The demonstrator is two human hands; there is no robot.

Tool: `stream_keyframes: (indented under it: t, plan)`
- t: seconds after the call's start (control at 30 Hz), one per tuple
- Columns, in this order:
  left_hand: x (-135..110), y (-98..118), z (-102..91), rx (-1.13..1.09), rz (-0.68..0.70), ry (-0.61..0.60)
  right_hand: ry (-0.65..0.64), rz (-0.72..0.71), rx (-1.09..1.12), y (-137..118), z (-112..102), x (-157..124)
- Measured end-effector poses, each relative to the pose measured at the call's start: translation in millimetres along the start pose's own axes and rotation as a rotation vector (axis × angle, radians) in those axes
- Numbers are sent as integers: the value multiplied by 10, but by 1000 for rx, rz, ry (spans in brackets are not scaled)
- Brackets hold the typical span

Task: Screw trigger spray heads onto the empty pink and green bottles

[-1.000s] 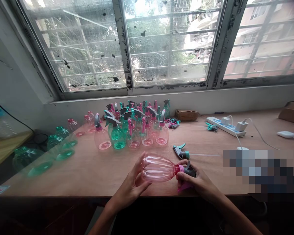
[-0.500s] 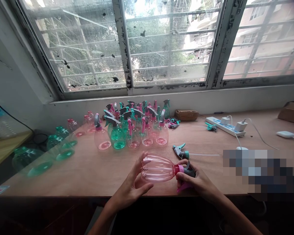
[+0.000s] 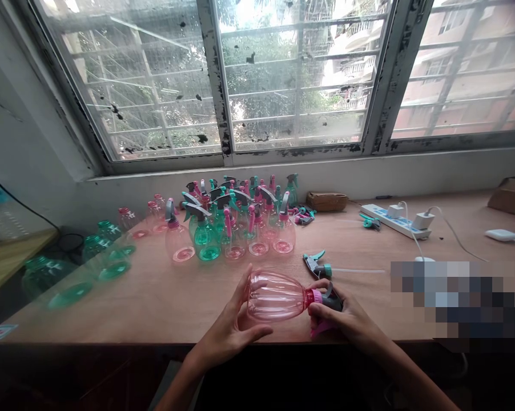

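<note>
A clear pink spray bottle (image 3: 277, 295) lies sideways in the air near the table's front edge, its base to the left. My left hand (image 3: 234, 319) curves around the base end, thumb below and fingers behind it. Against the bottle's neck sits a pink collar with a dark grey spray head (image 3: 332, 299); my right hand (image 3: 347, 314) is closed on it, thumb at the collar. A pink trigger shows under the right fingers. Just beyond lies a loose grey-and-teal spray head (image 3: 318, 265) with its clear tube pointing right.
Several pink and green bottles with spray heads (image 3: 206, 240) stand in a cluster before the window. Along the left are several bottles without heads (image 3: 105, 251). A power strip (image 3: 394, 220), a teal spray head (image 3: 370, 222) and a brown packet (image 3: 326, 201) lie toward the back.
The bottle has turned slightly about its long axis, and my left thumb has shifted a little to the right. My right hand stays on the spray head.
</note>
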State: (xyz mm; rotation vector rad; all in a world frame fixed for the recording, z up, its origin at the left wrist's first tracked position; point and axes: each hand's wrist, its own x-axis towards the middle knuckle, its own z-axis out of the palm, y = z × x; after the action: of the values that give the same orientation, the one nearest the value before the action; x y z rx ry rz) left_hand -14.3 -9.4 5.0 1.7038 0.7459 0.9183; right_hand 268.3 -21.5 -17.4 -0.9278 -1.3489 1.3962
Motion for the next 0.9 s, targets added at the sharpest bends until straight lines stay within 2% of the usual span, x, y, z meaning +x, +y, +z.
stream_keyframes:
  t: [0.1,0.33,0.63,0.8,0.9]
  plan:
    - [-3,46,9,-38,-42,-19,-9,-4,-1,3,0,1]
    - [1,21,7,41,32,6,8,-5,18,24,-11,8]
    - [6,74,16,16,3,-50,3,-6,14,43,-15,5]
    - [7,10,24,131,97,35,35,10,46,-13,8,-4]
    - [7,19,12,130,52,25,33,5,30,-14,9,1]
